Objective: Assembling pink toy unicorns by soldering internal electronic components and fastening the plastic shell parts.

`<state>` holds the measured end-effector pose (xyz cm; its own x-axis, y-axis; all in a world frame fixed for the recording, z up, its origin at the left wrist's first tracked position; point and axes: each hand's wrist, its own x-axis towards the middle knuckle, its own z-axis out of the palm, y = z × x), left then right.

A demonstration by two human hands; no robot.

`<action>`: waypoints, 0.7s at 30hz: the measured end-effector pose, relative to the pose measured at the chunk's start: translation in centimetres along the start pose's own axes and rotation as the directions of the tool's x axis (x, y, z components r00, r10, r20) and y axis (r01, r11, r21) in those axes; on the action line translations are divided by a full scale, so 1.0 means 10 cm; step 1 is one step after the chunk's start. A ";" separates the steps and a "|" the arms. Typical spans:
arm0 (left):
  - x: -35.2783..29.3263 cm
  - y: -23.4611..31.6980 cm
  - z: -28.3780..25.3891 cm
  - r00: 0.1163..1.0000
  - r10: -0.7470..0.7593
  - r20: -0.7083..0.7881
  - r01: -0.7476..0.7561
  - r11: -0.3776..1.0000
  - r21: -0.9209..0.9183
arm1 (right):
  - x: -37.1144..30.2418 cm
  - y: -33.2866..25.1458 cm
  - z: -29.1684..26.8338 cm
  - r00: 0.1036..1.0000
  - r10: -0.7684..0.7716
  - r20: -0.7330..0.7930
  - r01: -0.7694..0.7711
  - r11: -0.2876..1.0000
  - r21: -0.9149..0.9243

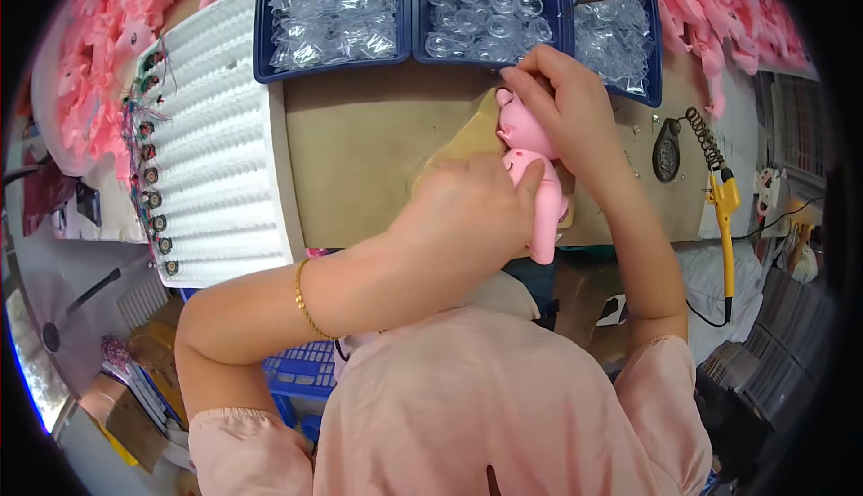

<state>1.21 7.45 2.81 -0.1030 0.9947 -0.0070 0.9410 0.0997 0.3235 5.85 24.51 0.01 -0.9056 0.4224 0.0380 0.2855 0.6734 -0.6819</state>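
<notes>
A pink plastic toy figure [538, 181] sits between both my hands over the brown work board [360, 154]. My left hand [467, 208] wraps around its body from the left, thumb on the toy's front. My right hand [562, 105] pinches the toy's head from above, fingers curled over it. A tan piece of paper or cloth [467, 141] lies under the toy. The toy's lower part hangs past the board's front edge.
Three blue trays [409, 10] of clear plastic parts line the back. A white ribbed tray [216, 136] with small wired parts stands at left. Heaps of pink toys [99, 28] lie at both back corners. A yellow soldering iron [724, 217] and its coil stand [683, 141] sit at right.
</notes>
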 end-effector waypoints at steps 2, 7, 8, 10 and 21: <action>0.01 0.02 -0.01 0.998 0.068 0.014 -0.069 0.982 0.175 | 0.03 -0.06 0.02 1.000 -0.020 -0.003 0.020 1.000 -0.014; 0.02 -0.04 0.06 0.976 0.110 -0.187 -0.096 0.992 0.084 | 0.03 0.03 -0.05 0.983 -0.130 -0.133 0.147 0.981 0.124; 0.03 -0.04 0.03 0.987 0.053 -0.152 -0.045 0.997 0.061 | 0.00 0.03 -0.14 0.968 0.122 -0.219 -0.007 0.887 0.461; 0.06 -0.07 0.02 0.986 0.088 -0.140 -0.077 0.994 0.082 | 0.03 0.22 -0.53 1.000 -0.017 0.012 -0.007 0.240 0.971; 0.02 -0.16 0.02 0.963 0.196 -0.187 -0.201 0.980 -0.010 | 0.18 -0.73 -1.02 0.472 0.149 -0.869 0.494 0.772 0.400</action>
<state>-0.28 7.52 2.08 0.0247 0.9720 0.2338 0.9393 -0.1026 0.3273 5.35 26.51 12.47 -0.1123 0.8267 0.5514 -0.3523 0.4857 -0.8000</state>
